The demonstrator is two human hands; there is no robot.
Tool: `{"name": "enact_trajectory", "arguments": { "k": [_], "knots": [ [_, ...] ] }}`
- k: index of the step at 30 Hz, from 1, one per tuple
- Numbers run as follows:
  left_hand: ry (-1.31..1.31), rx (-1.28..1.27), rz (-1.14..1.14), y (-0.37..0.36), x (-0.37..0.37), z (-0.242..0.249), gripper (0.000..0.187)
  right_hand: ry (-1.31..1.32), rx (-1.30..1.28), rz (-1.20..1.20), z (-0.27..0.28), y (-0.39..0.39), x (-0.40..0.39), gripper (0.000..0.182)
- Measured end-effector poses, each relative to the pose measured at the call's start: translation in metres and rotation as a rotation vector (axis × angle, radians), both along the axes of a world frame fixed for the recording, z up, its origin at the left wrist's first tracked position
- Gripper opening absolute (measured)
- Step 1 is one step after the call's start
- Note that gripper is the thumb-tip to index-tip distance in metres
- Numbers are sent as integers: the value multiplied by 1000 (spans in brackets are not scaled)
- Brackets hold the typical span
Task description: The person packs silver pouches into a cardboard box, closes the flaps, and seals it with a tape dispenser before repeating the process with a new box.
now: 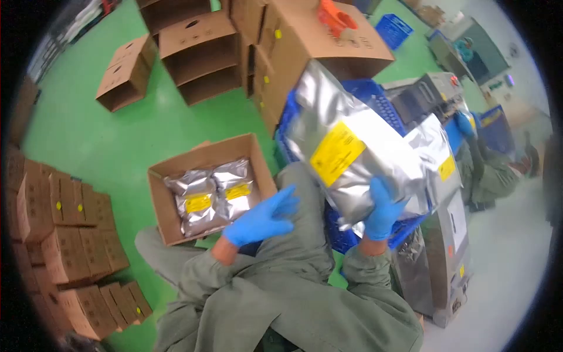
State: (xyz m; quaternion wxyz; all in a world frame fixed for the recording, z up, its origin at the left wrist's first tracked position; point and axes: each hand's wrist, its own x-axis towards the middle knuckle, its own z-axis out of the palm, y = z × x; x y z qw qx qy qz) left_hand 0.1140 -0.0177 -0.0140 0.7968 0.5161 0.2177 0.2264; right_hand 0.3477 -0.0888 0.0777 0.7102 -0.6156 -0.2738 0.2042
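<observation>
My right hand, in a blue glove, grips the lower end of a large silver pouch with a yellow label. The pouch is tilted up over a blue crate, where another silver pouch with a yellow label lies. My left hand, also gloved in blue, is empty with its fingers apart. It is beside the right front of an open cardboard box. Two silver pouches with yellow labels, one left and one right, lie side by side inside that box.
Stacked cartons stand at the left. Open empty cartons stand ahead, and an orange object rests on a large carton. A grey machine and a co-worker's gloved hand are at the right.
</observation>
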Motion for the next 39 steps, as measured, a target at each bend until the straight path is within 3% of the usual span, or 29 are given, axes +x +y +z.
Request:
{"name": "enact_trajectory", "arguments": {
  "k": [1, 3, 4, 5, 7, 8, 10, 11, 13, 15, 17, 18, 19, 22, 23, 24, 25, 26, 27, 29, 30, 31, 32, 33, 34, 35, 37, 38, 39],
  "knots": [
    [-241, -163, 121, 4, 8, -5, 57, -75, -4, -2, -1, 5, -37, 12],
    [-250, 58, 572, 22, 8, 3, 56, -13, -277, 335, -33, 13, -65, 29],
    [-488, -321, 861, 29, -11, 23, 48, -17, -417, 509, -48, 17, -80, 38],
    [-486, -308, 891, 41, -34, 24, 48, -14, -412, 541, -56, 30, -84, 38],
    [1, 34, 889, 63, -83, 19, 48, -75, -277, 626, -82, 62, -87, 52],
    [10, 32, 909, 65, -97, 17, 48, -70, -279, 647, -89, 76, -94, 52],
    [481, 316, 893, 68, -113, 17, 39, -141, 12, 684, -98, 104, -105, 58],
    [479, 326, 900, 64, -113, 18, 39, -166, 118, 694, -102, 118, -109, 60],
    [249, 197, 890, 43, -107, 23, 36, 523, -187, 1244, -90, 123, -125, 60],
    [128, 153, 809, 57, -130, 18, 45, 403, -145, 1131, -55, 120, -144, 55],
    [-267, -236, 714, 63, -141, -6, 44, -239, -338, 1065, -17, 108, -154, 47],
    [-389, -190, 834, 54, -130, 13, 33, -193, -96, 1038, -28, 110, -155, 37],
    [-380, -200, 830, 53, -128, 24, 33, -184, -104, 1033, -29, 117, -152, 37],
    [159, 342, 1030, 39, -114, 60, 26, 17, -229, 1082, -40, 134, -140, 44],
    [161, 337, 1039, 41, -110, 55, 26, -63, -86, 969, -47, 139, -143, 49],
    [263, 520, 1059, 45, -107, 45, 25, -139, 56, 852, -56, 143, -147, 54],
    [375, 693, 1062, 44, -104, 32, 24, -129, 41, 855, -67, 139, -149, 54],
    [275, 621, 1086, 47, -100, 17, 30, -164, -5, 794, -79, 135, -149, 59],
    [275, 621, 1085, 50, -100, -5, 30, -206, -38, 734, -90, 135, -149, 63],
    [900, 233, 888, 42, -101, -74, 43, -131, -335, 794, -143, 123, -144, 68],
    [937, 186, 595, 33, -114, -141, 52, -189, -562, 856, -181, 118, -135, 77],
    [957, 145, 303, 23, -125, -189, 61, -701, -756, 816, -216, 97, -131, 97],
    [1055, 350, 224, 15, -119, -186, 63, -448, -690, 1006, -229, 86, -129, 109],
    [1144, 559, 147, 15, -113, -174, 66, -550, -657, 949, -202, 72, -136, 95],
    [1089, 328, 105, 29, -103, -128, 73, -504, -558, 937, -186, 66, -128, 87],
    [1078, 323, 85, 35, -98, -114, 73, -454, -468, 917, -173, 57, -115, 80],
    [1091, 586, 89, 62, -78, -102, 80, -502, -361, 743, -143, 48, -66, 67],
    [1005, 790, 73, 78, -74, -141, 86, -563, -390, 547, -118, 42, -38, 68],
    [1098, 834, 12, 86, -60, -131, 88, -620, -418, 332, -96, 33, -4, 68]
  ]
}}
